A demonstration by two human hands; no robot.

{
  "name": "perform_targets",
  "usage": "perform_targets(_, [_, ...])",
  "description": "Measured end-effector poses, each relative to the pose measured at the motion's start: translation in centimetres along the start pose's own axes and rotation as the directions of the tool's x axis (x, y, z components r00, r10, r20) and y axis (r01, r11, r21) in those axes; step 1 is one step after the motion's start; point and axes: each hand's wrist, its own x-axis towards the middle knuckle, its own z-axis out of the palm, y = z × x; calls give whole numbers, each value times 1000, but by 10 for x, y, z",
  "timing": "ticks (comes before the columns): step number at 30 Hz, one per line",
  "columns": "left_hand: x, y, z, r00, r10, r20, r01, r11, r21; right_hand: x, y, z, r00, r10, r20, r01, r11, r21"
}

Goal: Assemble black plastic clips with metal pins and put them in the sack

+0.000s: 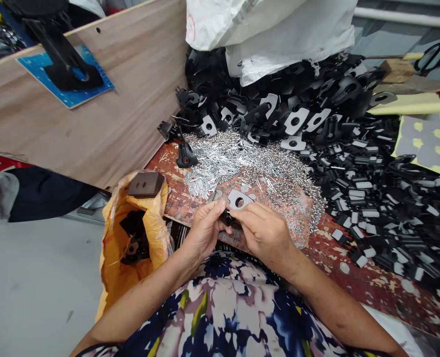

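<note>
Both my hands meet at the near edge of a worn red table (357,277). My left hand (205,229) is closed, pinching the left side of a small black plastic clip part (238,200) with a flat pale tab and a round hole. My right hand (264,230) is also closed, gripping the same part from the right. Just beyond my fingers lies a spread of small silver metal pins (242,163). Farther back and to the right is a big heap of black clip parts (353,148).
An orange plastic bag (115,248) holding black parts hangs at the table's left edge, with a brown block (145,184) on its rim. A wooden board (93,99) stands at the left. White sacks (272,29) lie at the back. Grey floor is at lower left.
</note>
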Motion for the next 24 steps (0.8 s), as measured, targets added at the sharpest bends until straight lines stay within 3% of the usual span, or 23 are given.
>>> perform_targets(8, [-5,-6,11,993,52,-106,-57,998,-39,14,-26,4,961,-249,120,276,894,-352])
perform_targets(12, [-8,-5,10,990,70,-126,-73,997,-16,15,-21,11,963,-244,111,267,909,-321])
perform_targets(17, [-21,-3,-7,998,53,39,-55,998,41,8,-16,12,991,-127,27,130,960,-248])
perform_targets(19, [-30,0,-19,988,152,27,-155,975,160,4,-18,15,996,-86,3,85,982,-167])
perform_targets(21, [-42,7,-36,961,277,-25,-248,895,372,-1,-17,19,996,-72,59,74,997,-35])
perform_targets(23, [-55,17,-55,938,344,-44,-255,771,584,-6,-10,20,986,-26,166,27,1000,-4])
perform_targets(24, [-61,21,-65,938,342,-47,-228,715,661,-9,-5,20,977,18,212,-3,997,-73])
